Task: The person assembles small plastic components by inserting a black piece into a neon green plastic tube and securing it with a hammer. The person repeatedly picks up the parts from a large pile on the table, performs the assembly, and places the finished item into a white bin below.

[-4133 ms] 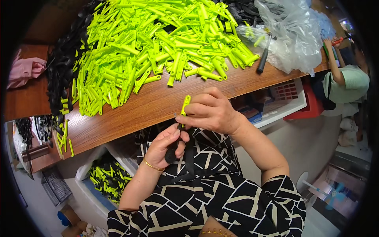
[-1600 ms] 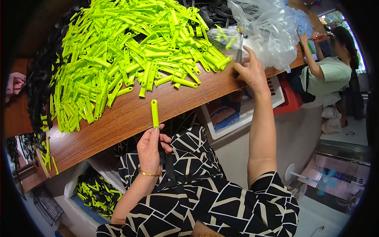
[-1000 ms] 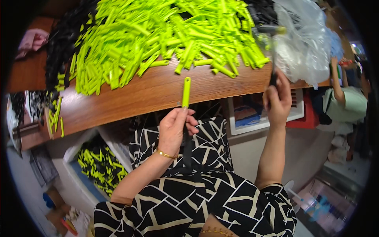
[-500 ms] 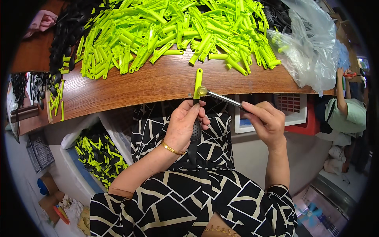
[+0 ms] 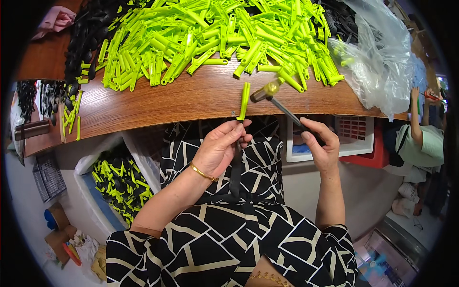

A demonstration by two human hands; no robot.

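Observation:
My left hand (image 5: 224, 141) is closed at the table's front edge. It grips a small utensil by its black end, mostly hidden by the fingers, while the lime-green handle (image 5: 244, 101) points away from me and is turned on its side. In my right hand (image 5: 321, 145) is a small hammer (image 5: 286, 111) with a metal shaft and a translucent yellow face. The hammer's head is just right of the green handle, apart from it. Beyond both hands a large pile of lime-green handles (image 5: 210, 40) lies on the brown wooden table (image 5: 167, 103).
Black utensil parts (image 5: 86, 36) lie at the far left. A clear plastic bag (image 5: 377, 62) is at the right end. Below the table stand a lined bin of assembled green-and-black pieces (image 5: 122, 186) and a white crate (image 5: 361, 146). Another person (image 5: 420, 143) works at far right.
The hammer has lifted off the green handle and moved right. My left hand has rolled the utensil onto its side, and its black perforated head no longer shows.

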